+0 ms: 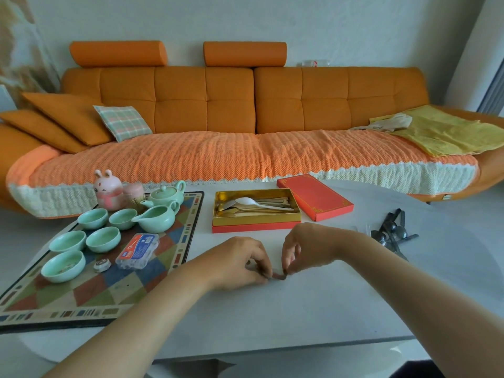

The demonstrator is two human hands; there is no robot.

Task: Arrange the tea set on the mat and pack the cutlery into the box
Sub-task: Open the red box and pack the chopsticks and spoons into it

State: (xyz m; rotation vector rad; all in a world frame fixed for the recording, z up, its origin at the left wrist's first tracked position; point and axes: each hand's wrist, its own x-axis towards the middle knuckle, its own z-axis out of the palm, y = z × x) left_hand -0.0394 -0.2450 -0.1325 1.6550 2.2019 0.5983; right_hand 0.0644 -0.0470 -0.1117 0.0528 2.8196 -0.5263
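An orange sofa (pixel 231 105) runs behind the counter (pixel 300 309), beyond both hands. Left of the left hand (pixel 240 263) lies the patterned mat (pixel 95 290), carrying the celadon teapot (pixel 166 195), pitcher (pixel 156 216) and five cups (pixel 63 266). Straight ahead of the hands sits the open gold-lined box (pixel 256 226) with gold cutlery (pixel 261 211) and a white spoon (pixel 246 201) inside. Its red lid (pixel 315 196) lies just beside it, ahead of the right hand (pixel 308 241). A heap of dark spoons (pixel 394 231) rests on the counter right of that hand. Both hands pinch the ends of a small brownish piece (pixel 278 275) (too small to identify) against the counter.
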